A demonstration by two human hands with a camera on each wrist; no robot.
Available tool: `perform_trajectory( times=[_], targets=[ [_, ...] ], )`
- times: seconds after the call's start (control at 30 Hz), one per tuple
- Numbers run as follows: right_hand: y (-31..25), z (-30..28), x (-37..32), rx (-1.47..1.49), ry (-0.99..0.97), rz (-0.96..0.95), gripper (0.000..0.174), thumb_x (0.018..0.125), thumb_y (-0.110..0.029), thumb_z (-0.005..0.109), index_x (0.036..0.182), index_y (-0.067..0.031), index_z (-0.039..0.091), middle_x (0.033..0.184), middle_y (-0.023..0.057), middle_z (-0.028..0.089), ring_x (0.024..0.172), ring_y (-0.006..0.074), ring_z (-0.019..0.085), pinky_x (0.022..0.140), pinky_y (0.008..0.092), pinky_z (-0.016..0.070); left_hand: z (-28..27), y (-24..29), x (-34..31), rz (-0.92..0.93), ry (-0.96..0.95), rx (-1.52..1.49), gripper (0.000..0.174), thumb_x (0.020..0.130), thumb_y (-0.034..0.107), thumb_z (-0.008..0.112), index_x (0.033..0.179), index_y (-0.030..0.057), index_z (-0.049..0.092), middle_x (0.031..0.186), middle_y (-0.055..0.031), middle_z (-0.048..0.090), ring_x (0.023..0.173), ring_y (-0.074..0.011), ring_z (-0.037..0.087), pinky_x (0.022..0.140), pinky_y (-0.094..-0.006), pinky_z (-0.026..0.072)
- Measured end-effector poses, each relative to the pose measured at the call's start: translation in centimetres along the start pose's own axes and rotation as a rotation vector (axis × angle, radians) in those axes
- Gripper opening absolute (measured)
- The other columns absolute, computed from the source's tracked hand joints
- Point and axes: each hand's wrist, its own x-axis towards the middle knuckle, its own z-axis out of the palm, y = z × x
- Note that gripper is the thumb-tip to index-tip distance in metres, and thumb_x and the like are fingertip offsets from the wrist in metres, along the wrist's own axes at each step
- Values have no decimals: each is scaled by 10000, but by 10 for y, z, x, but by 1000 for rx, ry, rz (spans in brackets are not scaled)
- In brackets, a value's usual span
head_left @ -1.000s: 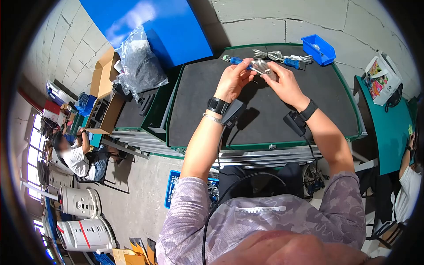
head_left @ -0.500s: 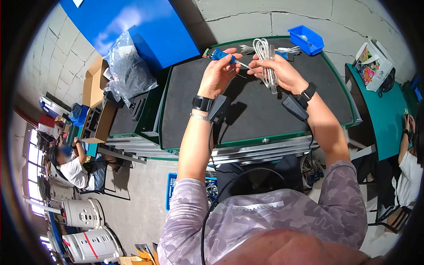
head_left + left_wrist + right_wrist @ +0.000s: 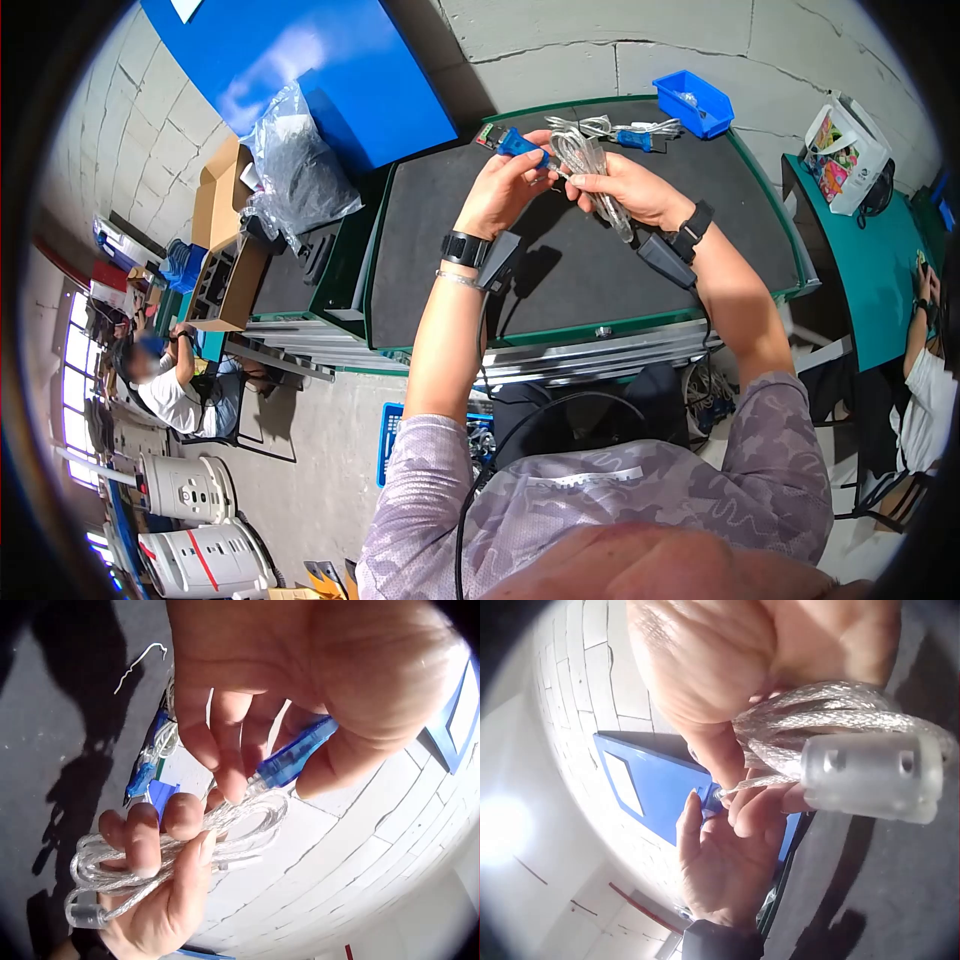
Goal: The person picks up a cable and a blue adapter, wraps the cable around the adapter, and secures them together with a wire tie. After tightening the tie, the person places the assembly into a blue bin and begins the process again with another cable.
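Note:
A blue translucent connector (image 3: 517, 145) with a green end is pinched between the thumb and fingers of my left hand (image 3: 497, 196). In the left wrist view the connector (image 3: 294, 754) runs into a clear braided cable. My right hand (image 3: 645, 187) grips the coiled cable (image 3: 580, 155) beside it; the coil (image 3: 247, 822) lies across its fingers in the left wrist view. A clear cylindrical piece (image 3: 874, 776) on the cable shows close up in the right wrist view. Both hands are above the dark mat (image 3: 450, 260), fingertips close together.
Another coiled cable with a blue connector (image 3: 634, 139) lies at the mat's back edge, near a blue bin (image 3: 694, 104). To the left are a plastic bag (image 3: 300, 165) and a cardboard box (image 3: 218, 195). Other people sit at both sides.
The coiled cable came into plain view and now tilts toward the left hand. The hands have drawn closer together since half a second ago, and the camera view has shifted.

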Motion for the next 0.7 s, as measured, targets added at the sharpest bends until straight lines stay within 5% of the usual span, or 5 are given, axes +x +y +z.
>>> perform_trajectory(
  times=[0.23, 0.43, 0.7],
  targets=[
    [6, 0, 5, -97, 145, -137, 232, 947, -207, 592, 1120, -54, 567, 867, -2, 595, 713, 57, 539, 634, 202, 444, 8, 0, -1, 5, 115, 57, 498, 960, 298, 570, 1377, 59, 438, 1129, 20, 604, 968, -105, 595, 929, -373, 428],
    [3, -1, 6, -104, 157, -213, 257, 956, -221, 580, 1134, -36, 567, 884, 6, 604, 736, 66, 544, 662, 216, 449, 6, -4, 2, 51, 123, 21, 476, 989, 357, 507, 1335, 29, 490, 975, 8, 641, 933, -88, 589, 879, -305, 461],
    [6, 0, 1, -79, 100, -58, 242, 946, -204, 579, 1103, -19, 584, 846, 0, 601, 711, 72, 551, 640, 220, 450, 19, -5, 1, 19, 192, 117, 491, 982, 397, 510, 1320, 41, 509, 984, 11, 638, 929, -96, 597, 900, -326, 436]
  ],
)
